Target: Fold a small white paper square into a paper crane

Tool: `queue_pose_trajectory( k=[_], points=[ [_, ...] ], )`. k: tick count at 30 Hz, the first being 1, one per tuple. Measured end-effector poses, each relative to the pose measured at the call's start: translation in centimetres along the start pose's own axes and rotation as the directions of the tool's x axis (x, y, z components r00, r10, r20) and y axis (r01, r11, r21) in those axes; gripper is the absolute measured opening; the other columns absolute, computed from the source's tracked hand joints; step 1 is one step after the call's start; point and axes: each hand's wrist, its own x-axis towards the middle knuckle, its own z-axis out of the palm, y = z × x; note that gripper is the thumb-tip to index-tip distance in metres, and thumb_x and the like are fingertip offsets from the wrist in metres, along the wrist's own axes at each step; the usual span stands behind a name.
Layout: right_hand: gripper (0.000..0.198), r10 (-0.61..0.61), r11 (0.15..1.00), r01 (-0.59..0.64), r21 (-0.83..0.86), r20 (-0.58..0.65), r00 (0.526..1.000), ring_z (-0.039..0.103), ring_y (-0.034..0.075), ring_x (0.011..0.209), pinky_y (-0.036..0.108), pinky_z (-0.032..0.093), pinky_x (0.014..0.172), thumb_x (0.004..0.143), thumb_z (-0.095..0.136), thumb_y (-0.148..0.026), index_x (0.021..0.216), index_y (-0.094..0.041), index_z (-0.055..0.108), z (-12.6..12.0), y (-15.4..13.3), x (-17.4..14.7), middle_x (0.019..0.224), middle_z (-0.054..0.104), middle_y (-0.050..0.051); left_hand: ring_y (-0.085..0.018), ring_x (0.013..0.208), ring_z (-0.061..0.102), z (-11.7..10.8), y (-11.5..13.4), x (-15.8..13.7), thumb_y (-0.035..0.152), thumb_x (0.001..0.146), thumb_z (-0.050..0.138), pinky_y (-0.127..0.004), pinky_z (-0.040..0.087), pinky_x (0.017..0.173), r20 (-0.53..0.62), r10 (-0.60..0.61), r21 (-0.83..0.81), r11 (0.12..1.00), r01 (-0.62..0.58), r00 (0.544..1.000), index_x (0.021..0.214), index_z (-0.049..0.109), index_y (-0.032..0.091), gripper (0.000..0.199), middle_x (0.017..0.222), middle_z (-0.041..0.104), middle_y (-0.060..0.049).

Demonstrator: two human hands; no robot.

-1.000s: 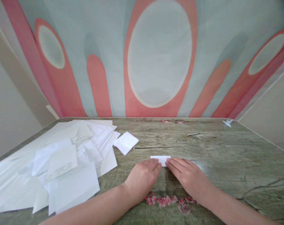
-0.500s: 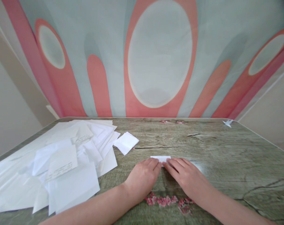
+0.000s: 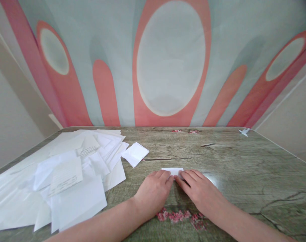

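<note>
A small folded piece of white paper (image 3: 173, 170) lies on the wood-patterned table in front of me, its long edge facing away. My left hand (image 3: 155, 188) grips its near left part, with the fingers together and the thumb at the near edge. On the right side, my right hand (image 3: 197, 185) holds the same paper, fingertips on top and thumb close to the left thumb. Both hands cover much of the paper, so its lower folds are hidden.
Left of my arms spreads a heap of loose white sheets (image 3: 78, 201), some with lines of writing. A small stack of white square papers (image 3: 136, 154) sits beside it. The table (image 3: 233, 161) ends at a patterned wall covering (image 3: 171, 67).
Both hands keep their hold on the folded paper and have barely moved. The right thumb sits slightly further left. The whole view has shifted a little.
</note>
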Motion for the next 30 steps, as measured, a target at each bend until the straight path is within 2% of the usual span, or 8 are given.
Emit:
queue_pose_trajectory(
  k=[10, 18, 24, 27, 30],
  points=[
    [0.031, -0.008, 0.998, 0.009, -0.068, 0.009, 1.000, 0.056, 0.027, 0.095, 0.042, 0.044, 0.083, 0.076, 0.053, -0.007, 0.106, -0.007, 0.059, 0.0, -0.5, -0.3, 0.103, 0.063, 0.017, -0.023, 0.101, 0.055, 0.1, 0.1, 0.1, 0.012, 0.085, 0.042, -0.038, 0.045, 0.087, 0.014, 0.040, 0.063, 0.997, -0.041, 0.999, 0.112, 0.051, 0.008, 0.030, 0.107, 0.058, -0.015],
    [0.035, 0.083, 0.989, -0.071, -0.132, 0.082, 0.993, 0.056, 0.029, 0.092, 0.039, 0.048, 0.074, 0.064, 0.053, -0.001, 0.097, -0.002, 0.066, -0.7, -0.2, -0.9, 0.101, 0.064, 0.019, -0.024, 0.106, 0.052, 0.4, 0.1, 0.0, 0.015, 0.083, 0.045, -0.037, 0.042, 0.092, 0.026, 0.053, 0.096, 0.994, -0.055, 0.998, 0.116, 0.049, 0.007, 0.034, 0.114, 0.055, -0.015],
    [0.027, 0.064, 0.995, -0.064, -0.072, 0.004, 0.998, 0.057, 0.024, 0.089, 0.038, 0.047, 0.078, 0.071, 0.050, -0.002, 0.089, -0.009, 0.068, -1.2, 0.7, -0.5, 0.097, 0.066, 0.012, -0.024, 0.109, 0.050, 0.2, 0.0, -0.1, 0.016, 0.082, 0.046, -0.038, 0.038, 0.095, 0.057, 0.068, 0.091, 0.993, -0.073, 0.996, 0.119, 0.046, 0.007, 0.038, 0.113, 0.055, -0.016],
    [0.029, 0.058, 0.998, -0.060, -0.034, -0.049, 0.997, 0.055, 0.024, 0.094, 0.039, 0.045, 0.083, 0.074, 0.048, -0.003, 0.097, -0.007, 0.065, -1.0, 0.5, -0.3, 0.102, 0.066, 0.012, -0.024, 0.108, 0.050, 0.3, 0.1, 0.0, 0.017, 0.083, 0.045, -0.039, 0.037, 0.096, 0.039, 0.065, 0.069, 0.995, -0.068, 0.997, 0.119, 0.046, 0.009, 0.037, 0.112, 0.055, -0.015],
    [0.031, 0.023, 1.000, -0.022, 0.010, -0.044, 0.999, 0.055, 0.024, 0.096, 0.038, 0.045, 0.084, 0.074, 0.049, -0.004, 0.102, -0.006, 0.063, -0.4, -0.1, -0.3, 0.105, 0.065, 0.011, -0.025, 0.107, 0.050, 0.2, 0.2, 0.0, 0.017, 0.082, 0.047, -0.041, 0.037, 0.096, 0.022, 0.051, 0.060, 0.997, -0.052, 0.998, 0.121, 0.045, 0.011, 0.040, 0.111, 0.055, -0.014]
  ],
)
